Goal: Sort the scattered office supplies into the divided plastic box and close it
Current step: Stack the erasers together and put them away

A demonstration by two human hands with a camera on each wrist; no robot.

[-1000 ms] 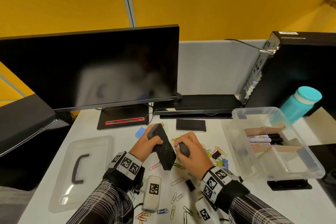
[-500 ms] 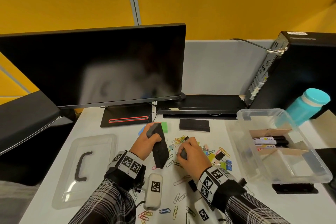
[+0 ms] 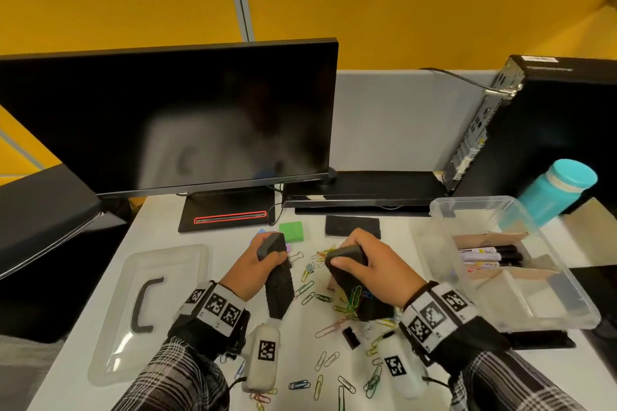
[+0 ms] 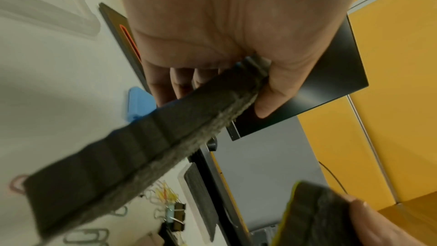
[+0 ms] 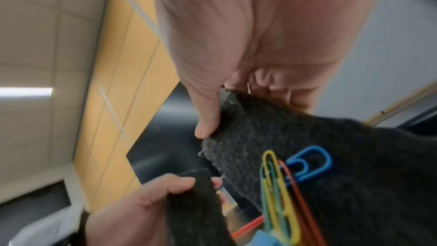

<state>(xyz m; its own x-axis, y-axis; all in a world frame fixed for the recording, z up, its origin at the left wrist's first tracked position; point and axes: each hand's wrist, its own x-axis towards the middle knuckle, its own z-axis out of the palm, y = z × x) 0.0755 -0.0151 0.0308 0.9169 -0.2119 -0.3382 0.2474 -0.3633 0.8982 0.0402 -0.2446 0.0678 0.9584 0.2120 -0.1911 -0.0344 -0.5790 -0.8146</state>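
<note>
My left hand (image 3: 257, 264) grips a black felt eraser (image 3: 279, 287) by its far end, tilted above the desk; the same eraser (image 4: 141, 147) fills the left wrist view. My right hand (image 3: 374, 264) grips a second black eraser (image 3: 347, 277), and several coloured paper clips (image 5: 281, 184) cling to its felt face (image 5: 354, 166). Loose paper clips (image 3: 320, 360) and a black binder clip (image 3: 351, 337) lie scattered under both hands. The clear divided box (image 3: 567, 307) stands open to the right, with markers (image 3: 487, 255) in its far compartment.
The box lid (image 3: 110, 327) with a black handle lies at the left. A third eraser (image 3: 352, 226) and green sticky notes (image 3: 291, 231) lie behind the hands. A monitor (image 3: 200, 117), a computer tower (image 3: 551, 130) and a teal bottle (image 3: 557, 190) stand at the back.
The two hands have drawn apart. My right hand now holds its eraser lifted and turned, with paper clips hanging from it. The left eraser has stayed in the left hand.
</note>
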